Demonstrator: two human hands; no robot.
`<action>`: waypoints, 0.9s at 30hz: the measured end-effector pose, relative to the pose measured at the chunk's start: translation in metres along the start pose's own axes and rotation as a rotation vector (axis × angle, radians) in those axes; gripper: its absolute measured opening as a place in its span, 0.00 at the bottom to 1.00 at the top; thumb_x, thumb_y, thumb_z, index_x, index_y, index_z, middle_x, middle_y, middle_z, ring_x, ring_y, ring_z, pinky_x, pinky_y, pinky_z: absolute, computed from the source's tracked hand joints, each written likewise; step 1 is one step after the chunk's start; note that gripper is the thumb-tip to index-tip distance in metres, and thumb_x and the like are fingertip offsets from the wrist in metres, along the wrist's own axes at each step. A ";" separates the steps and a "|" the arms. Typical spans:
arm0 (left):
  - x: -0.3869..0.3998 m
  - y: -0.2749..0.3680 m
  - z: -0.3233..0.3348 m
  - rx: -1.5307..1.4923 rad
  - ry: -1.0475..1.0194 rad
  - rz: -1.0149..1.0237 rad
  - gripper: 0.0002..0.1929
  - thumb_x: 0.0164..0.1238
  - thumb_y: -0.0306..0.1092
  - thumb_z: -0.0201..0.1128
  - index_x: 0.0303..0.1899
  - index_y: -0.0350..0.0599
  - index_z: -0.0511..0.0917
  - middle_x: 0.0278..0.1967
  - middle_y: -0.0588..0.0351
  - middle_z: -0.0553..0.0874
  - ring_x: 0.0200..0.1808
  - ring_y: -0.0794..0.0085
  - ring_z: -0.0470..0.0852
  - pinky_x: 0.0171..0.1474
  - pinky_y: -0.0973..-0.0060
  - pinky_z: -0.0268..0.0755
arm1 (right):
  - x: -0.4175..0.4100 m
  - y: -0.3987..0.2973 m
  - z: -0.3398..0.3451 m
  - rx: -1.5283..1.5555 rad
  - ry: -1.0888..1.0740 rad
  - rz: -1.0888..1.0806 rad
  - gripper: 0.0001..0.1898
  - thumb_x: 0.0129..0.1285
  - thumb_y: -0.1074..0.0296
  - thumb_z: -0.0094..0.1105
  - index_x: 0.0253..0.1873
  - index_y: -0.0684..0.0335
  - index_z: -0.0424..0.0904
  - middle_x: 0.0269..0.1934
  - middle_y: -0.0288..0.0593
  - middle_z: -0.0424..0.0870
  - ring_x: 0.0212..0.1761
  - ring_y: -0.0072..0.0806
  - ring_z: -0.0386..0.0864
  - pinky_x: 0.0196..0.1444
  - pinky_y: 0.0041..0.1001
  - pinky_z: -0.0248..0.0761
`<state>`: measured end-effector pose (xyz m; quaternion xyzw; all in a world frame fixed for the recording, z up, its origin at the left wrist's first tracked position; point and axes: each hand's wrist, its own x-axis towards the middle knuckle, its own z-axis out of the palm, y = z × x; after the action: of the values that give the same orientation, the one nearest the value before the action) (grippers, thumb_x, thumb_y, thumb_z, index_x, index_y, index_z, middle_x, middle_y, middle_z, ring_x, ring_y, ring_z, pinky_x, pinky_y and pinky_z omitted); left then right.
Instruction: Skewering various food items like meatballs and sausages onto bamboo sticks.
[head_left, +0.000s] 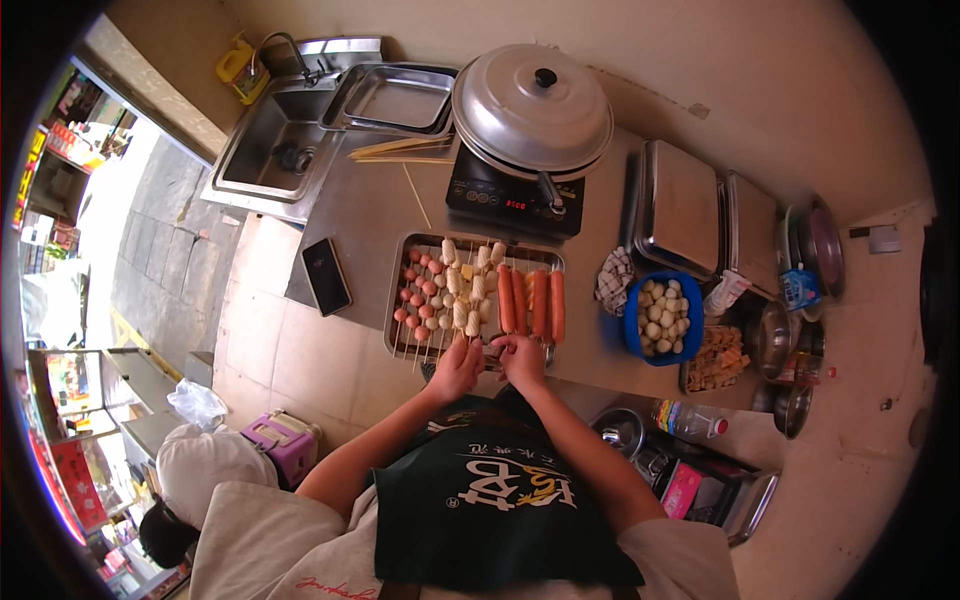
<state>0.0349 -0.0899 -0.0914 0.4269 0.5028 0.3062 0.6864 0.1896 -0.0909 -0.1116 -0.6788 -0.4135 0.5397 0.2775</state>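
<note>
On the counter before me a metal tray (395, 259) holds rows of skewered food. Pink balls (415, 289) fill its left side, with pale balls (436, 311) beside them. White spiral-cut pieces (460, 307) on sticks lie in the middle, and several orange-red sausages (540, 304) line the right. At the tray's near edge, my left hand (456, 369) grips the lower stick ends of the white spiral skewers. My right hand (521, 364) is just beside it, below the sausages, with fingers curled; whether a stick is between them is hidden.
Beyond the tray stand an induction cooker (517, 199) and a lidded pan (532, 105). Loose bamboo sticks (401, 150) and a phone (327, 277) lie leftward, near a sink (277, 142). Rightward are a cloth (615, 281), a blue basket (633, 330) of pale balls and stacked trays (679, 206).
</note>
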 end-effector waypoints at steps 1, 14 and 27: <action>0.003 -0.009 0.002 0.129 0.017 0.037 0.11 0.80 0.39 0.42 0.37 0.45 0.64 0.20 0.64 0.71 0.16 0.81 0.69 0.19 0.79 0.63 | -0.002 0.000 0.000 -0.010 0.037 -0.007 0.13 0.60 0.84 0.48 0.44 0.68 0.82 0.22 0.38 0.76 0.18 0.24 0.78 0.18 0.27 0.78; 0.012 -0.032 0.028 0.388 0.198 0.122 0.14 0.74 0.38 0.50 0.46 0.34 0.63 0.24 0.35 0.81 0.30 0.37 0.81 0.31 0.47 0.71 | -0.011 0.016 0.000 -0.031 0.189 -0.151 0.11 0.62 0.81 0.51 0.42 0.64 0.84 0.22 0.38 0.79 0.17 0.23 0.78 0.16 0.26 0.73; 0.025 -0.028 0.028 1.267 -0.125 0.203 0.16 0.73 0.40 0.49 0.47 0.34 0.69 0.28 0.36 0.80 0.33 0.43 0.84 0.32 0.52 0.78 | 0.001 0.045 -0.003 -0.258 0.396 -0.493 0.09 0.61 0.78 0.55 0.41 0.62 0.85 0.19 0.40 0.78 0.13 0.28 0.76 0.19 0.26 0.69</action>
<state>0.0693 -0.0896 -0.1235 0.8119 0.5025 -0.0119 0.2971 0.2039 -0.1125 -0.1481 -0.6794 -0.5680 0.2575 0.3865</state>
